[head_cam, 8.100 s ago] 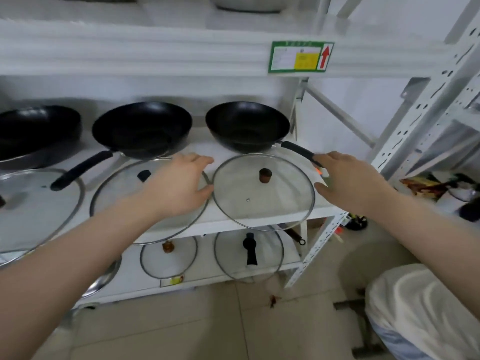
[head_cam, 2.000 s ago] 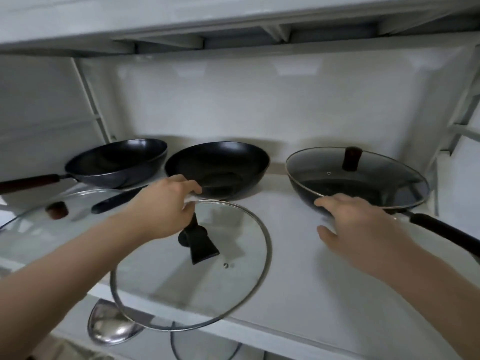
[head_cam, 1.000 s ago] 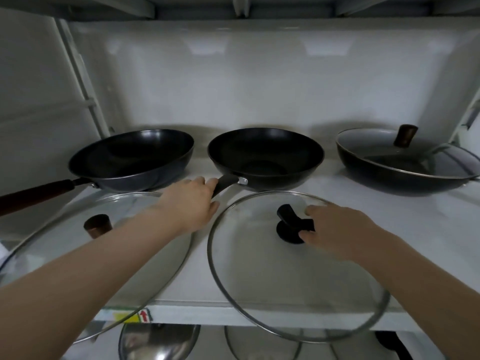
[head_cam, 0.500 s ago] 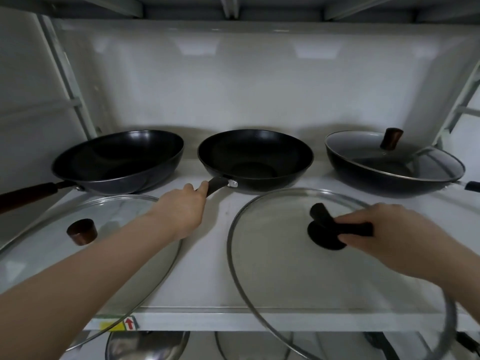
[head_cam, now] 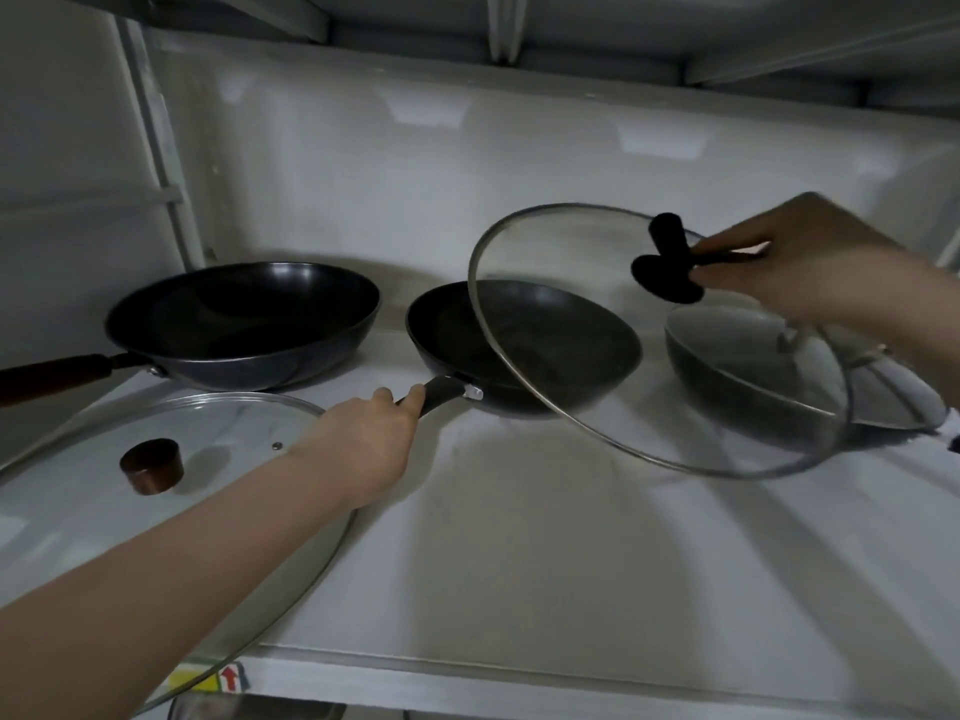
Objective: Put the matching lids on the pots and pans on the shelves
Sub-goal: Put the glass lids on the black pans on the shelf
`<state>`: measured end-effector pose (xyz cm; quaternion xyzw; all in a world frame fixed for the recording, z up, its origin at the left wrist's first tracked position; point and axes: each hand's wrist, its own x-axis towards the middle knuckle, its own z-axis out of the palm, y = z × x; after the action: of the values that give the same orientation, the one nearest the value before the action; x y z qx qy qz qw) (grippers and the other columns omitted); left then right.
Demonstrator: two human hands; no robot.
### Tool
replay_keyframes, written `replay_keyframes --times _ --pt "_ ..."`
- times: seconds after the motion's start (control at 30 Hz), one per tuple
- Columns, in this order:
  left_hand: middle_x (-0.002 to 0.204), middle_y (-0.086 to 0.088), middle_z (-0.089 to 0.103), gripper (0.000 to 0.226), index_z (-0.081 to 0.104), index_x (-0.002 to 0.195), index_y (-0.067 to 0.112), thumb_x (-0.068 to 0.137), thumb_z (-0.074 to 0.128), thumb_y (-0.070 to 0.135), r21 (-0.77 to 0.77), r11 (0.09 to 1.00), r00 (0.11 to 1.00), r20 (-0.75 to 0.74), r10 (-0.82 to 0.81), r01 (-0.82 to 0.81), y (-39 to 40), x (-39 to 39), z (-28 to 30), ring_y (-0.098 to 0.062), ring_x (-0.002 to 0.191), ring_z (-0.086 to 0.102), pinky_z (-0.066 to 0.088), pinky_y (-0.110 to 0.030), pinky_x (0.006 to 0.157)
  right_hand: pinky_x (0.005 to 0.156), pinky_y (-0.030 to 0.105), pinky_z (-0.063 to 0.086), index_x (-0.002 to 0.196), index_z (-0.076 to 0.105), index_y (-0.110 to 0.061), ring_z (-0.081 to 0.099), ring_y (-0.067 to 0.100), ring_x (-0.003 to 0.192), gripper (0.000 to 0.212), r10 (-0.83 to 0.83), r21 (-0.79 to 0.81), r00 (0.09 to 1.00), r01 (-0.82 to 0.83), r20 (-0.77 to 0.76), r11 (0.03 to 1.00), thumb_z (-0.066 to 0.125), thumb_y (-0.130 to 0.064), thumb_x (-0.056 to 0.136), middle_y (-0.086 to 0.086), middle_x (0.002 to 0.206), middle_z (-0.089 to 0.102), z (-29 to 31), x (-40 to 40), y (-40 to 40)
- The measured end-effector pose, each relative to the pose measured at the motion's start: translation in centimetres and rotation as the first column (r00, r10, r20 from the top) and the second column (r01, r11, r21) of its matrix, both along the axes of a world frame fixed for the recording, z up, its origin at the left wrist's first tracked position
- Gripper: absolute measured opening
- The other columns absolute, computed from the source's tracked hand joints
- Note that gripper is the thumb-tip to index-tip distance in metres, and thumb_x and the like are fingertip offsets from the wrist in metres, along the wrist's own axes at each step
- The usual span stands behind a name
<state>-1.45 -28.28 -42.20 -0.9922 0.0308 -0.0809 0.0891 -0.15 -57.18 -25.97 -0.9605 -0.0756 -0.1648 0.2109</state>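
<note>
Far left on the shelf (head_cam: 519, 563): wok w/ a wooden handle (head_cam: 244, 324), uncovered. In front of it lies a glass lid w/ a brown knob (head_cam: 156, 491), flat, its near edge hanging over the shelf's front lip; left forearm crosses above it.

Left hand (head_cam: 363, 444): fingers curled round the black handle of the middle wok (head_cam: 519, 345), steadying it. That wok is open, no lid yet.

Next over, the glass lid w/ black handle (head_cam: 660, 345) is in the air, steeply tilted, left rim up, low right edge close to the shelf. It overlaps the middle wok's right half and the front of the right wok (head_cam: 727, 371) in view. Right hand (head_cam: 795, 262) pinches its black handle between thumb and fingers, closed tight on it; image is motion-blurred there.

Right wok looks to have its own glass lid on already, partly hidden behind the held lid & right arm.

Risks, as I judge them: tilted lid's low rim could clip the right wok or knock its lid askew as it swings over; a pinch grip on a heavy glass lid could slip; lowering it off-centre leaves it cocked on the middle wok's rim. Left forearm could also nudge the overhanging lid off the shelf edge.
</note>
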Motion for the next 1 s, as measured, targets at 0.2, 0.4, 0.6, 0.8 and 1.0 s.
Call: replay_keyframes --times 0.2,0.4,0.6,0.8,1.0 --pt "0.112 -0.012 0.052 0.055 0.014 0.148 0.018 0.097 0.035 0.015 0.001 1.000 1.000 0.014 -0.026 0.026 -0.1 0.3 -0.3 -0.033 0.093 0.060 0.035 -0.034 0.064 0.068 0.030 0.046 0.113 0.071 -0.014 0.057 0.023 0.081 0.031 0.056 -0.125 0.986 -0.076 -0.157 0.989 0.067 -0.024 0.084 0.004 0.095 0.067 -2.0 10.7 5.1" --pt "0.112 -0.013 0.052 0.056 0.014 0.148 0.016 0.096 0.034 0.011 -0.010 0.999 0.999 0.027 -0.038 0.039 0.0 0.1 0.0 -0.030 0.076 0.050 0.033 -0.035 0.063 0.065 0.031 0.047 0.115 0.066 -0.005 0.063 0.033 0.087 0.044 -0.033 -0.122 0.972 0.004 -0.232 0.992 0.074 -0.027 0.077 0.016 0.102 0.066 -4.3 17.8 8.3" --pt "0.096 -0.014 0.046 0.052 0.018 0.146 0.017 0.097 0.032 0.011 -0.056 0.998 0.999 0.017 -0.038 0.039 0.2 0.0 0.1 -0.026 0.067 0.039 0.032 -0.033 0.060 0.070 0.031 0.041 0.119 0.061 -0.001 0.055 0.032 0.088 0.048 -0.070 -0.119 0.964 0.040 -0.255 0.992 0.073 -0.024 0.079 0.019 0.105 0.062 -6.2 21.0 9.9" --pt "0.103 -0.015 0.051 0.051 0.020 0.144 0.014 0.095 0.033 0.011 -0.032 0.998 0.997 0.058 -0.048 0.050 0.3 0.2 -0.1 -0.026 0.065 0.037 0.016 -0.029 0.044 0.070 0.034 0.044 0.121 0.060 -0.004 0.057 0.032 0.090 0.050 -0.092 -0.153 0.959 0.052 -0.267 0.987 0.073 -0.027 0.078 0.018 0.111 0.062 -7.5 22.2 10.2" --pt "0.103 -0.014 0.052 0.052 0.019 0.145 0.013 0.096 0.033 0.012 -0.024 0.998 0.995 0.082 -0.053 0.055 0.3 0.3 -0.1 -0.025 0.063 0.036 0.015 -0.028 0.043 0.051 0.027 0.034 0.123 0.059 -0.004 0.046 0.029 0.070 0.049 -0.093 -0.163 0.958 0.049 -0.272 0.985 0.071 -0.024 0.079 0.015 0.091 0.051 -7.6 22.5 10.2"
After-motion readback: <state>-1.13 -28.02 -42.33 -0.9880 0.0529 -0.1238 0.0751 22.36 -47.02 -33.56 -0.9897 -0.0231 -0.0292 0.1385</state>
